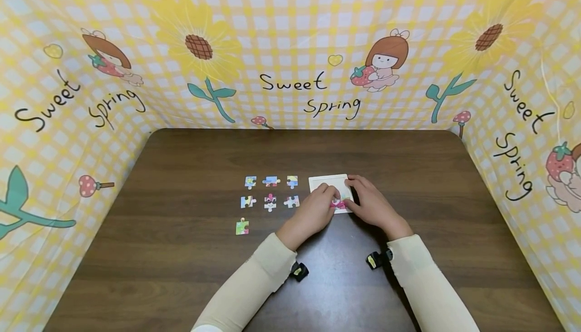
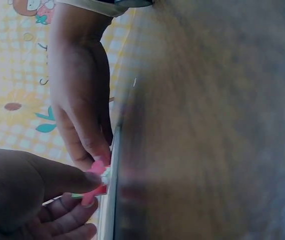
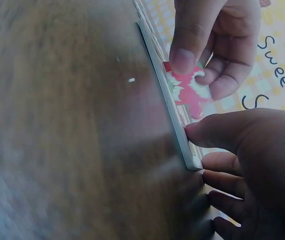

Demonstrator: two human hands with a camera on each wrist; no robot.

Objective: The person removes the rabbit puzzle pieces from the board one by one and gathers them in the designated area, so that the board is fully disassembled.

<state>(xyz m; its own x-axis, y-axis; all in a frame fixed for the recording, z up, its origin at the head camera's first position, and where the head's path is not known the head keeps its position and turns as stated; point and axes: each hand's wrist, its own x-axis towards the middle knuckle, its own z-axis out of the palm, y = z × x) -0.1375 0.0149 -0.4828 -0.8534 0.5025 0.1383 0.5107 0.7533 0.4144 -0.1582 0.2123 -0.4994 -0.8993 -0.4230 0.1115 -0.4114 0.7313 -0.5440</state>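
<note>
My left hand (image 1: 315, 209) is over the lower part of a white puzzle tray (image 1: 319, 180). Its thumb and fingers pinch a pink, white and green jigsaw piece (image 3: 185, 87), tilted up at the tray's near side in the right wrist view. My right hand (image 1: 374, 205) grips the tray along its right side, the thumb on the near rim and the other fingers spread along the outer edge. In the left wrist view the pinched piece (image 2: 97, 182) sits right at the tray's rim (image 2: 113, 175). Fingers cover part of the tray's inside.
Left of the tray, several loose jigsaw pieces lie in rows on the brown wooden table (image 1: 181, 266), among them a pink-and-white face piece (image 1: 270, 202) and a green piece (image 1: 242, 227). A yellow checked cloth (image 1: 290, 29) walls the table's back and sides.
</note>
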